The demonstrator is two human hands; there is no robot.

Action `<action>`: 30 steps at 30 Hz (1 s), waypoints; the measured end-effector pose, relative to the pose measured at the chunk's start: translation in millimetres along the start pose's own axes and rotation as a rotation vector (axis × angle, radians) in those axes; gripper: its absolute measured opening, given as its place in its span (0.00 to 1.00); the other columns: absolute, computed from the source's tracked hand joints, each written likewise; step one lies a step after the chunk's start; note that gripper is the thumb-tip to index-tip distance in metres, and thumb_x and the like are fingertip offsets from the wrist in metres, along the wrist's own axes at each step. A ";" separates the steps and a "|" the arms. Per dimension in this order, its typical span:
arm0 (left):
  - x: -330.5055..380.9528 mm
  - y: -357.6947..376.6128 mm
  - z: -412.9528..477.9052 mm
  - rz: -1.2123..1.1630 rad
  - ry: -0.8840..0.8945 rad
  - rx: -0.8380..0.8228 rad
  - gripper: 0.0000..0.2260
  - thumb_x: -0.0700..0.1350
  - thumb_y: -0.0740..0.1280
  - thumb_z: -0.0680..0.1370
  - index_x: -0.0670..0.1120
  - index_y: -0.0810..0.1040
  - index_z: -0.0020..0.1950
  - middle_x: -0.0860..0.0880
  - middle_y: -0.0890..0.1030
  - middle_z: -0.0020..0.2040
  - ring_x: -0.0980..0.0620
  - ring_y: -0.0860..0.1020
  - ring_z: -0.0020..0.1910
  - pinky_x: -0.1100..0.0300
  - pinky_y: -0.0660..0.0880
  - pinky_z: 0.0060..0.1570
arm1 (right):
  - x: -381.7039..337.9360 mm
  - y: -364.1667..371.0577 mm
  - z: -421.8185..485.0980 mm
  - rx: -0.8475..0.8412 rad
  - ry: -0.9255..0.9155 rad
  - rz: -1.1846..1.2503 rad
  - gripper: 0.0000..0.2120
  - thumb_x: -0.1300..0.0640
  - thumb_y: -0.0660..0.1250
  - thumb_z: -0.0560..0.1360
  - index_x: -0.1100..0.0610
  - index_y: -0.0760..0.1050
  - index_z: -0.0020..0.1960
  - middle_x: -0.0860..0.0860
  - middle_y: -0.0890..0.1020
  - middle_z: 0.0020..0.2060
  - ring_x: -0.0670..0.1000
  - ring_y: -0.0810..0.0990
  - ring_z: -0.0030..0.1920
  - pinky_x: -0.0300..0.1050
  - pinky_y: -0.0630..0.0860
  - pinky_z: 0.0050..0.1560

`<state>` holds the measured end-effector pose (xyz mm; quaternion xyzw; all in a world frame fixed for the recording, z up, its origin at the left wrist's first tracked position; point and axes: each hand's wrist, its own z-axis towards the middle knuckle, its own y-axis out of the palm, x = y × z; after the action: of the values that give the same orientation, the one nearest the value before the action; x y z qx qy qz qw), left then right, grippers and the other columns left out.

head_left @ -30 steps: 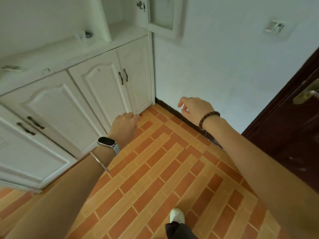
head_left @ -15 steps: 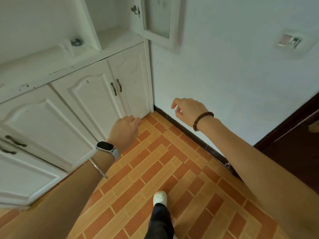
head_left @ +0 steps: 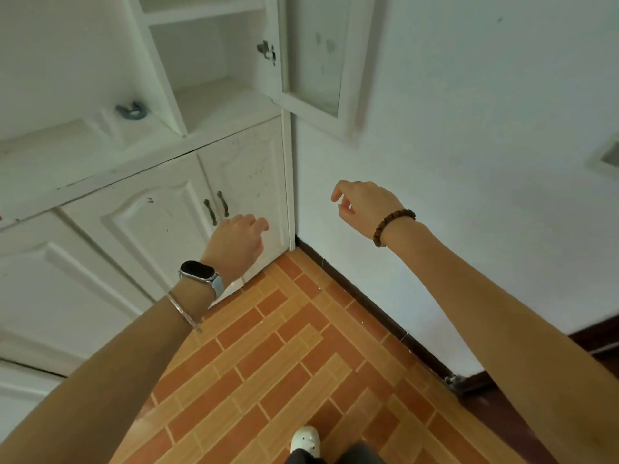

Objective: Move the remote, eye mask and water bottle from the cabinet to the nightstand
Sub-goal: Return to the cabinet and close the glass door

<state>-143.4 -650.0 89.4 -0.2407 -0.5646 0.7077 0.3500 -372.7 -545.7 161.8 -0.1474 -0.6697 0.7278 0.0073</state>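
A white cabinet (head_left: 140,169) fills the left of the head view, with closed lower doors and open shelves above. Its upper glass door (head_left: 315,55) stands swung open to the right. My left hand (head_left: 234,246), with a watch on the wrist, hovers in front of the lower door near the dark handles (head_left: 216,207), fingers loosely curled and holding nothing. My right hand (head_left: 363,207), with a bead bracelet, is raised before the white wall, fingers apart and empty. The remote, eye mask and water bottle are not visible, nor is the nightstand.
A small blue-grey object (head_left: 131,110) lies on the cabinet ledge at the left. The floor (head_left: 284,363) is orange brick-pattern tile. A dark baseboard (head_left: 368,303) runs along the white wall, with a dark door frame at the far right. My white shoe (head_left: 304,438) shows below.
The view has moved closer to the cabinet and tilted up, showing more of the open shelves. Both hands have risen toward the cabinet, still empty.
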 end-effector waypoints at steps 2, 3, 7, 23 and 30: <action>-8.0 -2.2 17.8 0.005 -0.004 0.015 0.11 0.39 0.62 0.78 0.43 0.75 0.60 0.44 0.80 0.49 0.45 0.78 0.47 0.49 0.76 0.49 | 4.7 -0.6 19.5 0.000 -0.013 0.008 0.12 0.57 0.57 0.80 0.53 0.72 0.62 0.52 0.80 0.53 0.53 0.80 0.48 0.50 0.79 0.50; -10.7 -2.5 25.3 0.008 -0.002 0.021 0.11 0.39 0.62 0.78 0.43 0.76 0.59 0.44 0.81 0.49 0.45 0.79 0.46 0.50 0.77 0.49 | 7.2 -0.2 29.6 0.000 -0.019 0.012 0.12 0.57 0.57 0.80 0.53 0.72 0.62 0.52 0.80 0.53 0.53 0.80 0.48 0.50 0.79 0.50; -19.3 2.5 52.9 0.002 -0.006 0.032 0.10 0.38 0.62 0.78 0.44 0.77 0.58 0.45 0.81 0.47 0.46 0.78 0.44 0.50 0.77 0.48 | 16.8 2.4 73.2 0.003 -0.058 0.031 0.12 0.57 0.58 0.80 0.53 0.72 0.62 0.52 0.81 0.52 0.53 0.80 0.47 0.51 0.79 0.50; -81.0 -14.1 212.0 0.122 -0.244 0.202 0.11 0.36 0.63 0.76 0.43 0.79 0.56 0.44 0.81 0.47 0.45 0.78 0.45 0.49 0.76 0.49 | 44.3 -64.1 295.8 0.116 -0.330 0.169 0.11 0.58 0.59 0.78 0.52 0.74 0.58 0.48 0.80 0.47 0.51 0.79 0.46 0.50 0.79 0.49; -105.1 -56.7 273.2 0.155 -0.271 0.347 0.10 0.36 0.63 0.76 0.43 0.78 0.55 0.45 0.81 0.46 0.46 0.78 0.44 0.51 0.76 0.48 | 36.8 -123.8 359.7 0.280 -0.408 0.198 0.10 0.59 0.60 0.77 0.52 0.76 0.56 0.46 0.80 0.43 0.51 0.79 0.45 0.50 0.79 0.48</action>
<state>-264.6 -896.2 205.9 -0.1226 -0.4561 0.8447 0.2516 -511.7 -875.2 296.6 -0.0600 -0.5323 0.8253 -0.1785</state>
